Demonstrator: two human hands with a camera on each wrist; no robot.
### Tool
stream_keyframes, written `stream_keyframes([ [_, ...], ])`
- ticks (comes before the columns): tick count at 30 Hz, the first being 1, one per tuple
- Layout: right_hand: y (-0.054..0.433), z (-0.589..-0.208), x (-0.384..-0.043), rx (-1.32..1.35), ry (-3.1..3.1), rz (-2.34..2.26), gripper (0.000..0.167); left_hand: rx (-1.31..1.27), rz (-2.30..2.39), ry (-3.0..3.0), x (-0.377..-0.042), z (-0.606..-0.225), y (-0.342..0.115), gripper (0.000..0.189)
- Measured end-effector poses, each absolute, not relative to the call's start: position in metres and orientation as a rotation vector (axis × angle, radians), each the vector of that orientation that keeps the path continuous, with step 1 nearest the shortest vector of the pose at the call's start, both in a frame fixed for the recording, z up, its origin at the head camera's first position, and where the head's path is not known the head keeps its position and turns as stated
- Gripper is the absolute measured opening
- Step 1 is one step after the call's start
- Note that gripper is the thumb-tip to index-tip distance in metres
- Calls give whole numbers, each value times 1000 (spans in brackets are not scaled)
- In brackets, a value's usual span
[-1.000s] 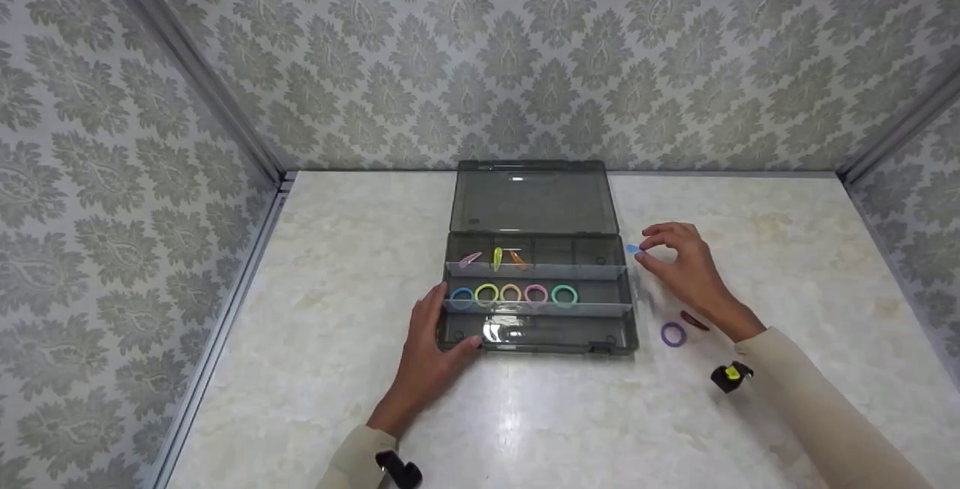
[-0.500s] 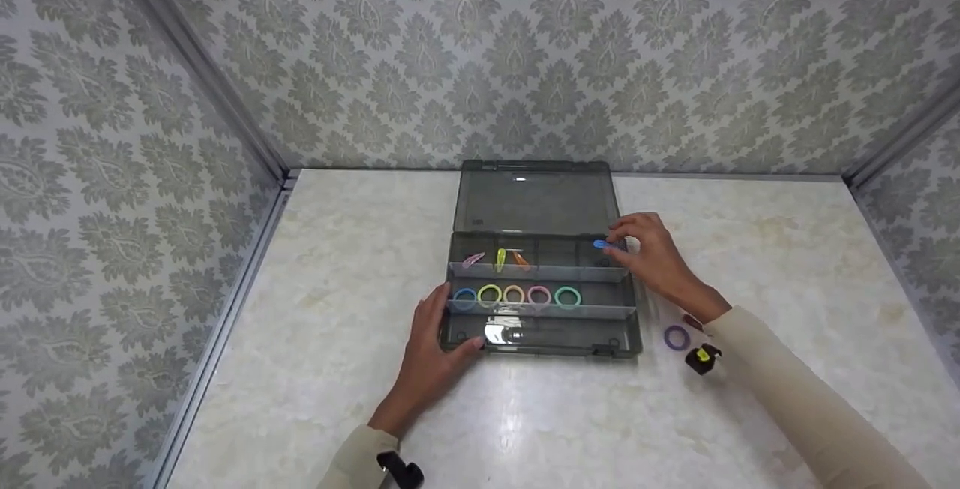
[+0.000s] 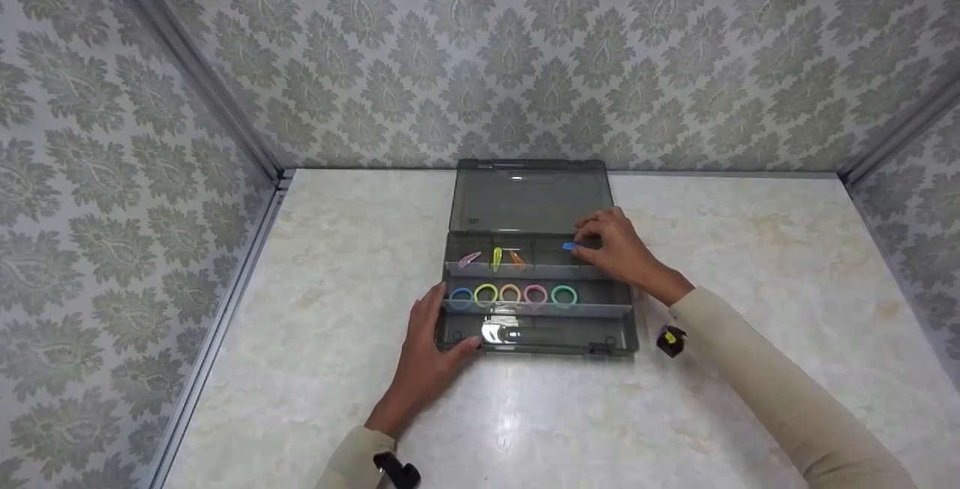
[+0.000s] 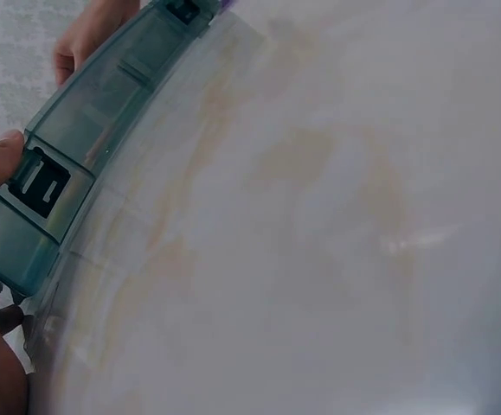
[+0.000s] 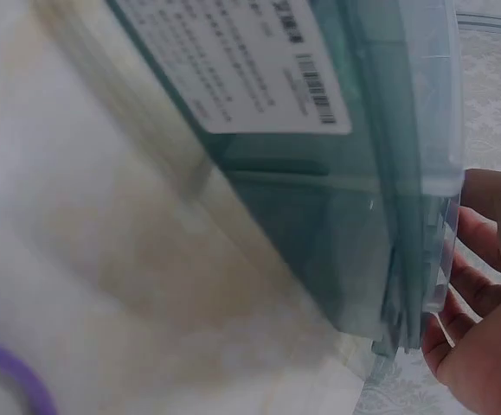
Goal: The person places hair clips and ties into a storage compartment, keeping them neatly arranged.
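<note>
A dark translucent storage box (image 3: 559, 333) lies with its lid (image 3: 532, 200) folded back. My left hand (image 3: 426, 358) grips its front left corner, thumb on the front edge, fingers along the side. Above the right part of the back compartment, my right hand (image 3: 619, 249) pinches a blue snap hair clip (image 3: 568, 246) between thumb and fingertips. Left in that compartment are a pink clip (image 3: 470, 258), a yellow clip (image 3: 497, 257) and an orange clip (image 3: 517, 259). Several coloured hair ties, including a green hair tie (image 3: 565, 295), line the middle compartment. The right wrist view hides the blue clip behind the box.
A purple hair tie (image 5: 16, 372) lies on the table right of the box, mostly hidden by the right wrist camera (image 3: 671, 340) in the head view. Transparent dividers (image 3: 600, 310) separate the rows. Patterned walls (image 3: 510, 54) enclose the table.
My right hand has carried the blue clip leftward from beside the box to over its back compartment. The right forearm now covers the dark red clip on the table. My left hand stays put.
</note>
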State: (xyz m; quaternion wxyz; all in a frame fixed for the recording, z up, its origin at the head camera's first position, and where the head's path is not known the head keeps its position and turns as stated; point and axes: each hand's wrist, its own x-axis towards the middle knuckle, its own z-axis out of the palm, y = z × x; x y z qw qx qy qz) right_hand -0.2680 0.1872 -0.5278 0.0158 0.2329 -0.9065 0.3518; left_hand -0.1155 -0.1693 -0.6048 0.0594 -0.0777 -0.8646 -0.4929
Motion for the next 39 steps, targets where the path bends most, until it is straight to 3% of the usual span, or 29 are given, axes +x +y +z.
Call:
stream_keyframes([
  [10, 165, -523, -280, 816, -2894, 956, 11, -229, -1498, -2613, -116, -607, -169, 107],
  [21, 136, -528, -278, 747, -2837, 950, 10, -230, -1497, -2612, -115, -605, -169, 106],
  [29, 132, -533, -275, 623, -2795, 1000, 12, -201, -1520, -2630, -115, -604, -168, 106],
  [39, 131, -534, -277, 686, -2855, 899, 12, -223, -1499, -2628, -116, -605, -168, 107],
])
